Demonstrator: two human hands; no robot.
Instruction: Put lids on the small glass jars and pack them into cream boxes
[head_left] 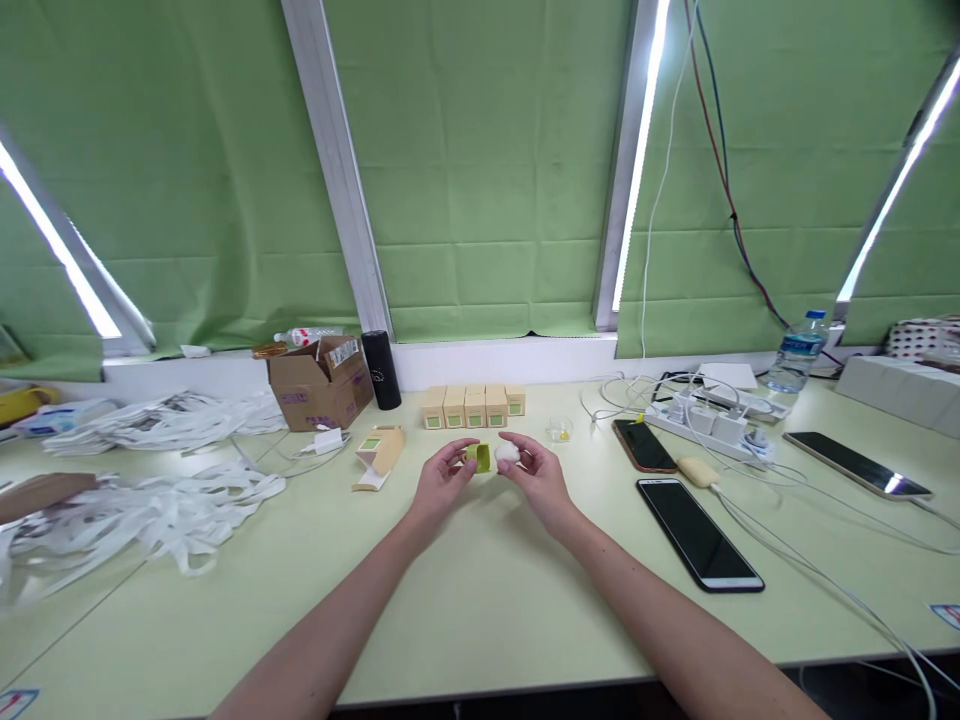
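Between the fingers of my left hand [442,477] is a small yellow-green cup-like container [480,458], its opening turned to the right. My right hand [541,482] pinches a soft white wad [507,454], close beside that opening. A gap shows between the two things, just above the table. Beyond my hands stands a row of small tan boxes [474,408] with green squares on their fronts. An opened tan carton [379,456] lies to the left of my left hand. Behind my right hand sits a small clear piece [559,430] with a bit of yellow in it.
At right, phones [699,535] and a power strip [709,428] lie among white cables. A cardboard box [321,384] and a black cylinder [381,370] stand back left, near heaps of white straps [172,505]. Another person's hand [45,495] shows at far left. A water bottle [798,352] stands back right.
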